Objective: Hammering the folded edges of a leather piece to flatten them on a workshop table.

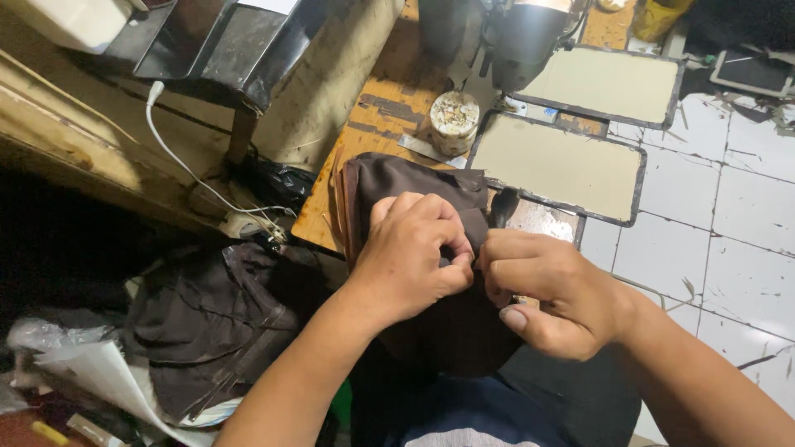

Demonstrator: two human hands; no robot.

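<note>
A fold of brown fabric (414, 186) at the near bench (377, 124) edge is pinched between both hands (410, 257) (551, 290), and could be pulled crooked by uneven tension

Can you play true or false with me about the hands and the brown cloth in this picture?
1. Both hands pinch the brown cloth. True: the left hand and the right hand meet on it, fingers closed.
2. The cloth is bright yellow. False: it is dark brown.
3. A round tin stands on the wooden table beyond the cloth. True.
4. The right hand holds scissors. False: it grips only the cloth, as far as the picture shows.
5. A pile of brown cloth lies to the person's left. True.
6. The floor is green carpet. False: it is white tiles.
</note>
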